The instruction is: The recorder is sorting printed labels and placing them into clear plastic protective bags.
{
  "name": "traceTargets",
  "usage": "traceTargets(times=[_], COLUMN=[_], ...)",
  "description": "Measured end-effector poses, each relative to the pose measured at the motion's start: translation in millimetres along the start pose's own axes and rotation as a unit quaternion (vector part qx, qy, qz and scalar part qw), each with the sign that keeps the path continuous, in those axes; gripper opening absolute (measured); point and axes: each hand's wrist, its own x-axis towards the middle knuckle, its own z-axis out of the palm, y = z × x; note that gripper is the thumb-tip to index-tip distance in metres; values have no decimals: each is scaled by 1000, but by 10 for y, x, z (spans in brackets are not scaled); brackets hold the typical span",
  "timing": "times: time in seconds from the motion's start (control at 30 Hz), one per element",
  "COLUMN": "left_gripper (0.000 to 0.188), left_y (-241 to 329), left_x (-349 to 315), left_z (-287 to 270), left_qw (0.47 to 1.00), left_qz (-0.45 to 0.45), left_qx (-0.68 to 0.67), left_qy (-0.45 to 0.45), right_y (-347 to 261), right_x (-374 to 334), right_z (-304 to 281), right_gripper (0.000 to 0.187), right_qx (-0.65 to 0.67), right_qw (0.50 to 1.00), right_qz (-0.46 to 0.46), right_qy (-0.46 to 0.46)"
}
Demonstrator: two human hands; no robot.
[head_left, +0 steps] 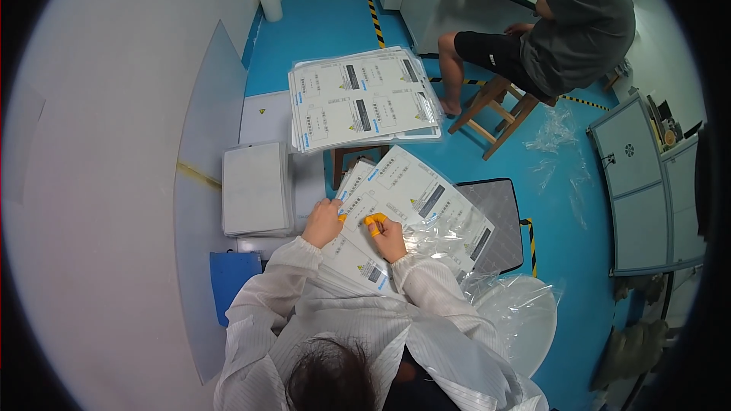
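Both my hands pinch a sheet of white printed labels on my lap.

My left hand point(323, 222) grips the left edge of the white printed label sheet point(415, 205), fingers closed on it; my right hand point(387, 234), orange cots on its fingertips point(375, 220), presses thumb and fingers together on the same sheet. Crumpled clear plastic film point(518, 312) lies just right. Beyond, a stack of similar bagged label sheets point(364, 99) rests on a stool; farther off, a person in a grey shirt point(582, 27) sits on a wooden stool point(499, 106).
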Motion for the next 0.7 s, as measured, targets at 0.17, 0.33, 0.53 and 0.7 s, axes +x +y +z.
traceTargets(times=[0.17, 0.33, 0.53, 0.7], left_gripper=[35, 35, 20, 18], left_y=[-137, -250, -163, -133], left_x=[13, -52, -108, -70], left_z=[0, -125, -481, -539], left_qw=[999, 994, 990, 941], left_qz=[-46, -95, -102, -125], left_qx=[22, 0, -69, -278], left_qy=[-10, -57, -63, -145], right_y=[145, -192, -145, -500], right_x=[-33, -154, -193, -203], right_z=[85, 240, 336, 295], right_gripper=[18, 18, 22, 34], right_qx=[30, 2, 26, -166], right_qw=[999, 997, 995, 979], right_qz=[5, 28, 34, -56], right_qy=[-14, -76, -92, -99])
